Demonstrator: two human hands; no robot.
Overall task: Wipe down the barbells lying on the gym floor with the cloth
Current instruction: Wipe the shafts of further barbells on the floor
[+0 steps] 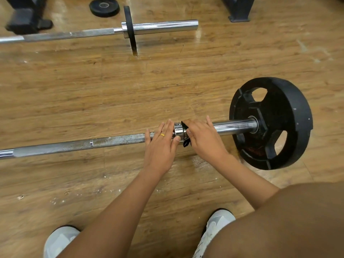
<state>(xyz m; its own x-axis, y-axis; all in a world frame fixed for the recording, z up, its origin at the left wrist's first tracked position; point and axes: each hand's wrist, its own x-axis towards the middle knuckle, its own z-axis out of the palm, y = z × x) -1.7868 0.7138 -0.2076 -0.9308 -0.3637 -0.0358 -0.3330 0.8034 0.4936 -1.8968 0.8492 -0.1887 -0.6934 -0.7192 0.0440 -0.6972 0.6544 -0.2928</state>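
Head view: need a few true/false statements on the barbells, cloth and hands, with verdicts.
1. The right hand holds a black cloth against the near barbell at its collar. True.
2. The left hand rests on the near barbell's shaft just beside the collar. True.
3. The near barbell's plate lies flat on the floor, off the bar. False: the large plate is on the sleeve, standing on edge.
4. The far barbell carries no plate. False: a thin plate sits on its sleeve.
5. A small plate lies flat on the floor beyond the far barbell. True.
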